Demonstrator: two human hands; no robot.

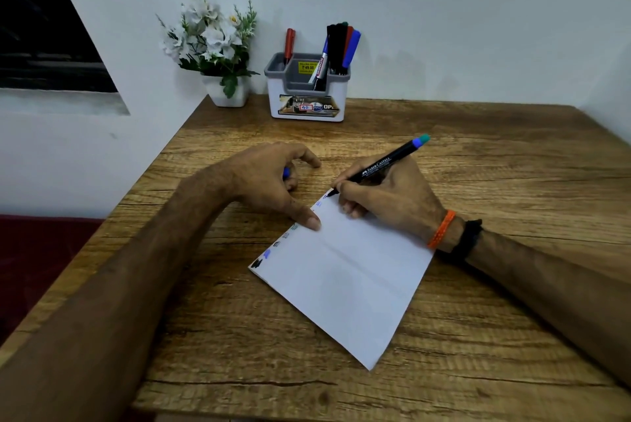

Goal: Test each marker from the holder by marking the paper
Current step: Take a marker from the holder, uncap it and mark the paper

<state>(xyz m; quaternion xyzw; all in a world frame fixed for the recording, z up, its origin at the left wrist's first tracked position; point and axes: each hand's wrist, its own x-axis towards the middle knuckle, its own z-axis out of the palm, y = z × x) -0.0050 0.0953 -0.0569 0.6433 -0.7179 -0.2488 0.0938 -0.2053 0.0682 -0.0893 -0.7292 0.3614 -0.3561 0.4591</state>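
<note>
Right hand (386, 196) pinched a slim black marker (379, 165), tip on the far corner of the creased white paper (345, 278) lying on the rough woodgrain table (478, 319), left hand (269, 179) thumb pressing the paper edge, fingers curled round what looked like a blue cap (286, 171), boxy plastic holder (307, 87) at the wall.

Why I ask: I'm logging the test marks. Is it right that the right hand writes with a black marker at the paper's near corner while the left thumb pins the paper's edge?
Not quite. The head view shows the right hand writing with the black marker at the paper's far corner, not the near one. The left hand's thumb does pin the paper's edge.
</note>
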